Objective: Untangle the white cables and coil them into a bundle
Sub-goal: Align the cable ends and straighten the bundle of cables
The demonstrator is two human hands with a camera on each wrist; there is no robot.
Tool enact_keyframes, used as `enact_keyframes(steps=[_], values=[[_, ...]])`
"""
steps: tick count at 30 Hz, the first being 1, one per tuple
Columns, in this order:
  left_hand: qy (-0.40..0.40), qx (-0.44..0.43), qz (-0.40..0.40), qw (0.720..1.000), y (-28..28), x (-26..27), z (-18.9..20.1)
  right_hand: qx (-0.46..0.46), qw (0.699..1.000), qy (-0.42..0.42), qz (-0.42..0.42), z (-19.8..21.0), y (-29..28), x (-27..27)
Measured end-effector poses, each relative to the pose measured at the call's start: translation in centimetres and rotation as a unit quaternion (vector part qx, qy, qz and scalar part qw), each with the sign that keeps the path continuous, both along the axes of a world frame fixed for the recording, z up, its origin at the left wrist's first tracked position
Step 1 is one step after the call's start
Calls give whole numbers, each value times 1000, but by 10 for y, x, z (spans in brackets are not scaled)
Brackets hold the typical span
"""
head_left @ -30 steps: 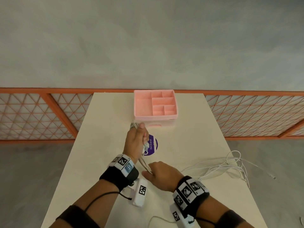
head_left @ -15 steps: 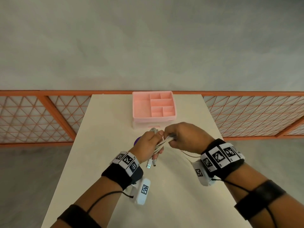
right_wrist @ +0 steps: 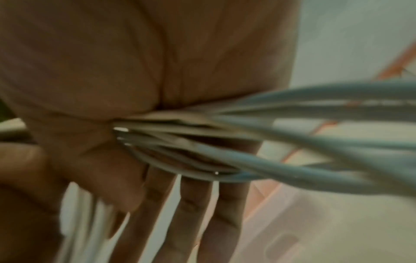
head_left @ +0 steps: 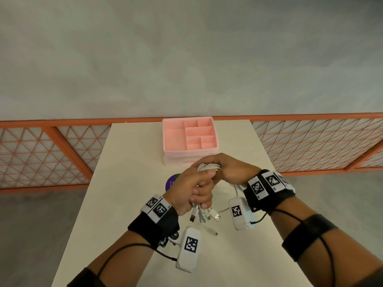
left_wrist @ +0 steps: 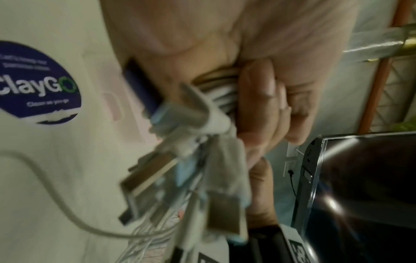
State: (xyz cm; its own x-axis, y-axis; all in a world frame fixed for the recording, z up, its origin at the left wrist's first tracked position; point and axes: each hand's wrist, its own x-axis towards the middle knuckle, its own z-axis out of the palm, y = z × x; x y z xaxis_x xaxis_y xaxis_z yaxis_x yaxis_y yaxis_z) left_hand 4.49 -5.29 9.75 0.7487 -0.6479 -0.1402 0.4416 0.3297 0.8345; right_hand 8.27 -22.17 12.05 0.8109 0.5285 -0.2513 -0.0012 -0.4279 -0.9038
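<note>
Both hands meet above the middle of the table (head_left: 128,183) around a bundle of white cables (head_left: 208,167). My left hand (head_left: 196,191) grips the gathered strands, and several USB plugs (head_left: 204,217) hang from under its fingers. My right hand (head_left: 224,168) holds the cable loops at the top of the bundle. In the left wrist view the plugs (left_wrist: 180,160) dangle blurred in front of the curled fingers (left_wrist: 258,99). The right wrist view shows cable strands (right_wrist: 247,142) running out of the right palm, with fingers (right_wrist: 191,204) below them.
A pink compartment tray (head_left: 189,136) stands at the far middle of the table, just beyond the hands. A purple round sticker (head_left: 171,181) lies on the table under the left hand. One loose cable end (head_left: 211,230) trails on the table. Orange lattice railing (head_left: 41,150) flanks both sides.
The right hand rose from the table near the left wrist to the top of the bundle, bringing the loose cable in. More loops now sit at the left hand.
</note>
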Motion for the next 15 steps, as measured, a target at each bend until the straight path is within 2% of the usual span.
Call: enact_keyframes(steps=[2, 5, 11, 15], values=[[23, -32, -7, 999, 0, 0, -3, 21, 1000, 12, -11, -3, 3, -3], [24, -43, 3, 999, 0, 0, -9, 3, 999, -15, -31, 0, 9, -5], [-49, 68, 122, 989, 2, 5, -11, -19, 996, -35, -78, 2, 5, -3], [-26, 59, 135, 989, 2, 4, -15, -69, 994, -37, -71, 1, 3, 0]])
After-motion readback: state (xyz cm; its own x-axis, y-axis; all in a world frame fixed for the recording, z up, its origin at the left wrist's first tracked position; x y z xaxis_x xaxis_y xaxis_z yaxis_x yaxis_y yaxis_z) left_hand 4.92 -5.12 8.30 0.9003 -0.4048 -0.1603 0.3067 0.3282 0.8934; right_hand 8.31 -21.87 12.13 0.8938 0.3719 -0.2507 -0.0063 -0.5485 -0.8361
